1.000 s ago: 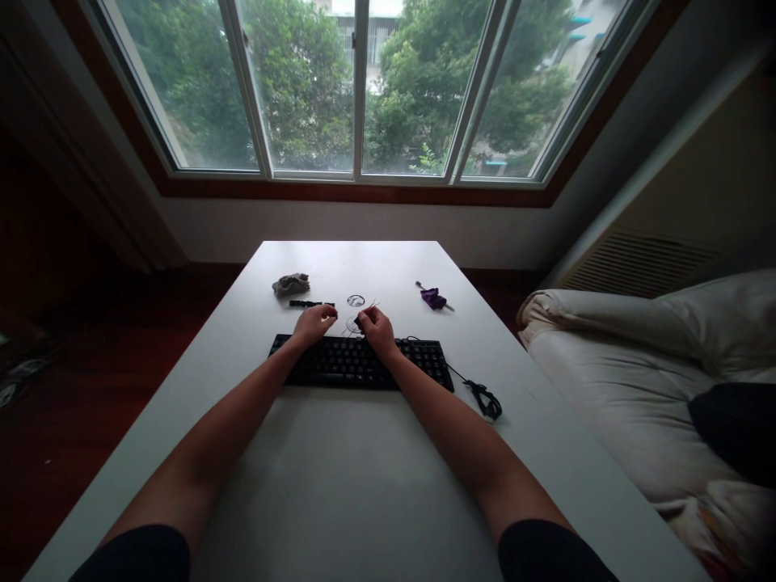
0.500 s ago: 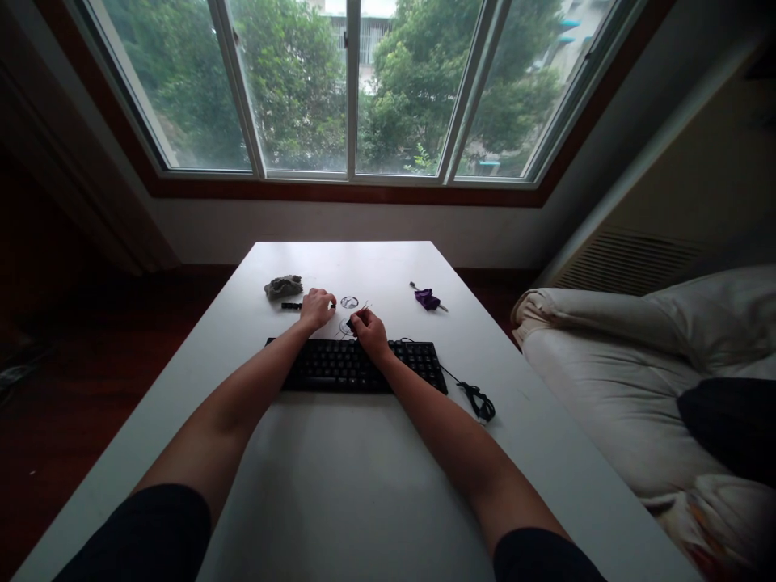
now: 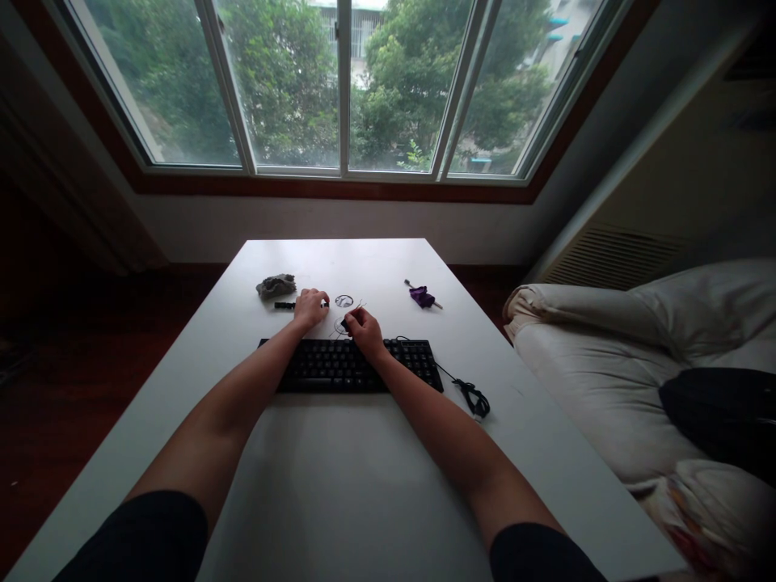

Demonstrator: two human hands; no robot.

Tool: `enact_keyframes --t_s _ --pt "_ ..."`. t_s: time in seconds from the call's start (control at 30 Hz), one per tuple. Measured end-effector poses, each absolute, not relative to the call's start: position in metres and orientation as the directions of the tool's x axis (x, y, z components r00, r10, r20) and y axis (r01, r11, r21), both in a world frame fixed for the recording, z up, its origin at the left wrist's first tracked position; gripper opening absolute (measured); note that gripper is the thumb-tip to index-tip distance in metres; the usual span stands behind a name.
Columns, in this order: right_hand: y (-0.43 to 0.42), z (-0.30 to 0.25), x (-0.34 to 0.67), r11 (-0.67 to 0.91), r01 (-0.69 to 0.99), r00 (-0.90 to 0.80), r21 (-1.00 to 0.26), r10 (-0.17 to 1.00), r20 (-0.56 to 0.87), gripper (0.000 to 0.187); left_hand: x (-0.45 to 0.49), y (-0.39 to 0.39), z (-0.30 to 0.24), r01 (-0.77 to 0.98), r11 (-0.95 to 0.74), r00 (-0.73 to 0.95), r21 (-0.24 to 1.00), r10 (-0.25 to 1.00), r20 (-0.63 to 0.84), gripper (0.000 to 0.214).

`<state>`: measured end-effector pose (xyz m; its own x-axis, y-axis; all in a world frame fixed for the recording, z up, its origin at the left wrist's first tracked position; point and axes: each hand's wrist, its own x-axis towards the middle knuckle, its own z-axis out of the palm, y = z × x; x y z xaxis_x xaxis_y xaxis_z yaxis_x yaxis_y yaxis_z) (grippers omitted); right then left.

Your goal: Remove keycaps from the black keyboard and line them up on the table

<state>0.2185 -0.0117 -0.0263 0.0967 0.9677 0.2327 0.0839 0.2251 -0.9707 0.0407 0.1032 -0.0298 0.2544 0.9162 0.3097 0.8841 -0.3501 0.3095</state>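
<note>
My left hand [image 3: 311,308] is beyond the keyboard's far edge, fingers curled down over a row of small black keycaps [image 3: 284,305]. One small black keycap [image 3: 326,305] shows at its fingertips. Above the keyboard, my right hand [image 3: 365,332] is closed in a pinch on a small black piece with thin wires, which looks like a wire keycap puller [image 3: 345,324]. Wire ends stick out on both sides of the fingers. The black keyboard [image 3: 331,370] lies under my right wrist, which hides some of its keys.
A small round clear dish [image 3: 343,301] stands past my hands; another round item is partly hidden beside my right hand. Back left lies a crumpled grey cloth [image 3: 276,286], back right a purple cloth-like bundle with a stick [image 3: 423,297]. A coiled cable [image 3: 474,398] lies right of the keyboard.
The whole view has shifted slightly, so everything sits a little farther left. Both hands keep nearly the same places and grips.
</note>
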Motion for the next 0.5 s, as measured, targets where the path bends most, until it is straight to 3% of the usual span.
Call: enact_keyframes --t_s 0.5 --pt "-0.0127 -0.0257 0.2182 0.225 0.073 0.088 -0.972 0.969 0.231 0.029 0.0348 0.1012 -0.0302 0.868 -0.371 0.275 0.329 0.913 0.302 0.025"
